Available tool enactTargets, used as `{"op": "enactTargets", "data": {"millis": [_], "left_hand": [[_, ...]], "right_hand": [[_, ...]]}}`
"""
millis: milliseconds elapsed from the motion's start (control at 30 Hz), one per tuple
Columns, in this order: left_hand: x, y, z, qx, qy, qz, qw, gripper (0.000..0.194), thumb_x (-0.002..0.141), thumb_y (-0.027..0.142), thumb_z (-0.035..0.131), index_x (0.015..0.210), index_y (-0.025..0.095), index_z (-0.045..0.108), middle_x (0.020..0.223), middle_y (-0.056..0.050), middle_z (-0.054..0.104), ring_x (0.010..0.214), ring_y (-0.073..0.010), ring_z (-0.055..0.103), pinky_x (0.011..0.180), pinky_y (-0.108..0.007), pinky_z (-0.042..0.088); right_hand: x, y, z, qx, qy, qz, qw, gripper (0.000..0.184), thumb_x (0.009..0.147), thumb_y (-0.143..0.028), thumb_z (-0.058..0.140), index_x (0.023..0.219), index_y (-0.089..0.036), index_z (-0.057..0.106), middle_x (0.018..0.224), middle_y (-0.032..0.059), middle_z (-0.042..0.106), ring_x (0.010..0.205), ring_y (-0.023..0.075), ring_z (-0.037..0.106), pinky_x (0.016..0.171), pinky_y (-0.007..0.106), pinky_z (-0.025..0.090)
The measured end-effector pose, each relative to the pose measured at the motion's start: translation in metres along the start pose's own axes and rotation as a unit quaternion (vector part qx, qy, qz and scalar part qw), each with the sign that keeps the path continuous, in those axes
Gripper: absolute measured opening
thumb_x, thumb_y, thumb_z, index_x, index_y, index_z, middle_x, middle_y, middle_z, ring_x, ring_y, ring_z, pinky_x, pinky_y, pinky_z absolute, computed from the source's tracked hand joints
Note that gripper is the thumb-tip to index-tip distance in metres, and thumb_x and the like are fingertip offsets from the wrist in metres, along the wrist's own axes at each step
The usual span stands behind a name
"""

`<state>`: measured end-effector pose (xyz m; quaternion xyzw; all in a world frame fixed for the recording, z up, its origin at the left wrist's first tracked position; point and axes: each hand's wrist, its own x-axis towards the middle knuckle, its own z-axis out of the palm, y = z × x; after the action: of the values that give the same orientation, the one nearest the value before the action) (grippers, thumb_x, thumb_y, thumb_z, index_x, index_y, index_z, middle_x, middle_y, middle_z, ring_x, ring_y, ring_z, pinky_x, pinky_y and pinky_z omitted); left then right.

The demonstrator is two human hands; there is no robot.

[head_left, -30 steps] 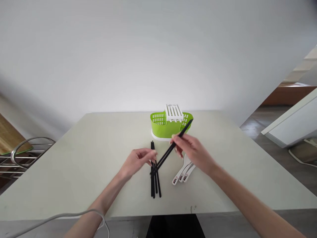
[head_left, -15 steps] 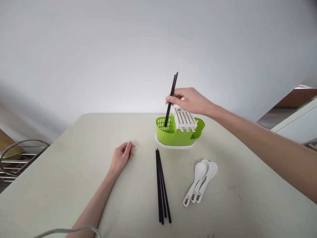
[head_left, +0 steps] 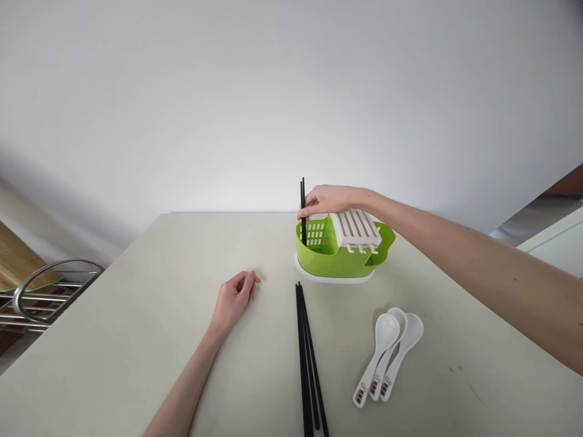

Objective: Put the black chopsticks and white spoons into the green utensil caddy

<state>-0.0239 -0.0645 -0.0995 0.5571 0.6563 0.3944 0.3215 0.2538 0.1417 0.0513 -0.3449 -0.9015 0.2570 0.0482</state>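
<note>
Between the thumb and fingers of my right hand is a pair of black chopsticks, held upright. Their lower ends reach inside the left, perforated compartment of a green utensil holder with a white base and a white slatted top. My left hand rests on the table with its fingers curled in and thumb against them; whether anything is inside cannot be seen. Several more black chopsticks lie in a bundle in front of the holder. Three white spoons lie overlapping to the right of them.
The pale table meets a white wall at its back edge. A metal rack with a wooden board stands beyond the left edge.
My right hand has lowered the chopsticks deeper into the holder's left compartment, and they stand more upright. My left hand stays curled on the table. The view has shifted slightly.
</note>
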Motion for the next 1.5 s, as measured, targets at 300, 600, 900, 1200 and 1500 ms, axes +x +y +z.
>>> {"op": "enactTargets", "data": {"millis": [300, 600, 900, 1200, 1500], "left_hand": [[-0.002, 0.004, 0.0, 0.002, -0.005, -0.007, 1.0, 0.053, 0.097, 0.068, 0.051, 0.083, 0.02, 0.069, 0.062, 0.002, 0.053, 0.058, -0.0142, 0.045, 0.057, -0.025, 0.037], [-0.001, 0.004, -0.001, 0.002, -0.011, -0.01, 1.0, 0.054, 0.097, 0.069, 0.051, 0.083, 0.019, 0.068, 0.063, 0.002, 0.052, 0.059, -0.0138, 0.044, 0.058, -0.026, 0.036], [0.0, 0.004, -0.001, 0.021, -0.01, 0.002, 1.0, 0.055, 0.097, 0.069, 0.05, 0.086, 0.02, 0.071, 0.064, 0.002, 0.056, 0.059, -0.014, 0.047, 0.06, -0.026, 0.038], [-0.001, 0.004, 0.002, 0.04, -0.008, 0.026, 0.999, 0.053, 0.098, 0.067, 0.05, 0.082, 0.02, 0.069, 0.061, 0.002, 0.055, 0.057, -0.0139, 0.047, 0.059, -0.026, 0.038], [-0.003, 0.004, 0.002, 0.055, -0.003, 0.044, 0.997, 0.053, 0.098, 0.066, 0.049, 0.082, 0.02, 0.069, 0.06, 0.002, 0.056, 0.057, -0.0141, 0.049, 0.06, -0.026, 0.04]], "right_hand": [[0.016, -0.006, -0.004, 0.015, -0.044, -0.011, 0.999, 0.052, 0.075, -0.07, 0.08, 0.093, -0.022, 0.082, 0.096, 0.0064, 0.081, 0.09, 0.0238, 0.072, 0.074, 0.032, 0.047], [0.004, -0.011, -0.005, -0.029, 0.004, 0.004, 1.0, 0.046, 0.085, -0.062, 0.075, 0.101, -0.019, 0.078, 0.109, 0.0089, 0.081, 0.091, 0.0224, 0.071, 0.071, 0.03, 0.047], [-0.094, -0.084, 0.012, -0.135, 0.316, -0.097, 0.934, 0.02, 0.098, -0.027, 0.059, 0.112, -0.019, 0.071, 0.111, 0.007, 0.075, 0.092, 0.0198, 0.068, 0.081, 0.032, 0.047], [-0.174, -0.119, 0.126, -0.114, 0.014, 0.015, 0.993, 0.017, 0.101, -0.026, 0.053, 0.096, -0.021, 0.069, 0.083, 0.0017, 0.075, 0.063, 0.0147, 0.061, 0.059, 0.029, 0.033], [-0.123, -0.1, 0.186, 0.002, -0.04, 0.193, 0.98, 0.019, 0.099, -0.03, 0.055, 0.107, -0.015, 0.064, 0.088, 0.012, 0.08, 0.088, 0.027, 0.077, 0.069, 0.031, 0.048]]}}
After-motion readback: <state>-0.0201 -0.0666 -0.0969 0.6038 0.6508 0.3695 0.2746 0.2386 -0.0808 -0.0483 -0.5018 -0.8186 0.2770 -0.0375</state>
